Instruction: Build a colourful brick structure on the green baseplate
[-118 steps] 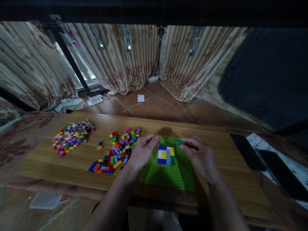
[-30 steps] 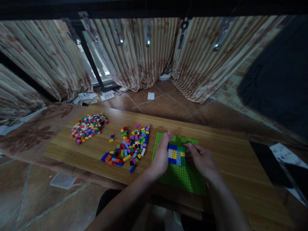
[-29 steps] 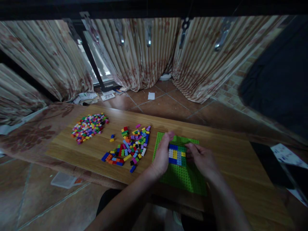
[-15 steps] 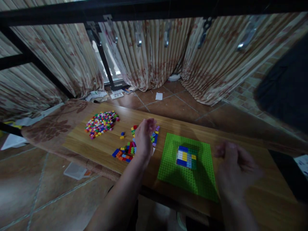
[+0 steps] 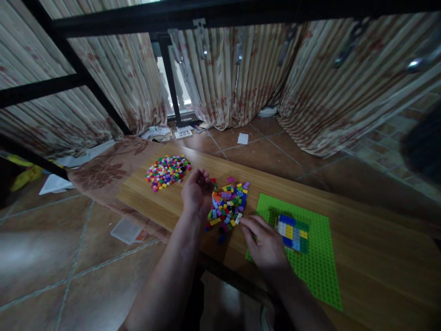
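Observation:
My right hand (image 5: 263, 241) reaches over the left edge of the green baseplate (image 5: 320, 271). Its fingertips touch or nearly touch a white brick (image 5: 239, 218) at the near right side of a pile of mixed toy bricks (image 5: 225, 207); a gap shows between thumb and forefinger. Left of that pile, my left hand (image 5: 197, 192) is raised with its fingers curled in, and what they hold, if anything, is hidden. On the baseplate stands a low block of joined bricks (image 5: 290, 232) in blue, white, yellow, light blue and green, partly behind my right hand.
A second heap of small colourful bricks (image 5: 168, 171) lies farther left on the wooden tabletop (image 5: 148, 197). Patterned cloth (image 5: 99, 165) extends beyond the table's left end. A clear plastic lid or tray (image 5: 126, 231) is on the tiled floor. Striped curtains (image 5: 220, 82) hang behind.
My right hand has moved from right of the baseplate to the brick pile. My left hand has shifted left, uncovering more of the pile. The view has turned left.

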Action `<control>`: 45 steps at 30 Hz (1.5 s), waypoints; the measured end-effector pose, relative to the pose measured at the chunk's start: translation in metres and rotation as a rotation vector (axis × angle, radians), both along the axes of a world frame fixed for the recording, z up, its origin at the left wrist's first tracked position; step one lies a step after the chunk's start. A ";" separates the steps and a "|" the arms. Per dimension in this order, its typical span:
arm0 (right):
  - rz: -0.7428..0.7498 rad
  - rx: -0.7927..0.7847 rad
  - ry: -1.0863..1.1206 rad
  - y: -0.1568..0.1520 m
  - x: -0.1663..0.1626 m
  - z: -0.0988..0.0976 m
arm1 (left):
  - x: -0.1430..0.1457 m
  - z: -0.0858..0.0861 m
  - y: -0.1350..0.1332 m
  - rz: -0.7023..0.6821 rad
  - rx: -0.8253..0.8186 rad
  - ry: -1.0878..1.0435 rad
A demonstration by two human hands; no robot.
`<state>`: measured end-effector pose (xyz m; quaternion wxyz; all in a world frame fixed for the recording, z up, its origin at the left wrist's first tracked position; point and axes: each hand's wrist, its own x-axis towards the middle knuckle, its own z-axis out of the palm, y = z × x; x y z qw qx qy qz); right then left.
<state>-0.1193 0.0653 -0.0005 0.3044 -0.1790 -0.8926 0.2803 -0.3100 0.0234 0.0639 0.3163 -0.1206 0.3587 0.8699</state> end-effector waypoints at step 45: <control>-0.211 -0.143 0.144 0.027 0.037 0.027 | 0.074 -0.021 0.019 -1.065 -0.240 0.837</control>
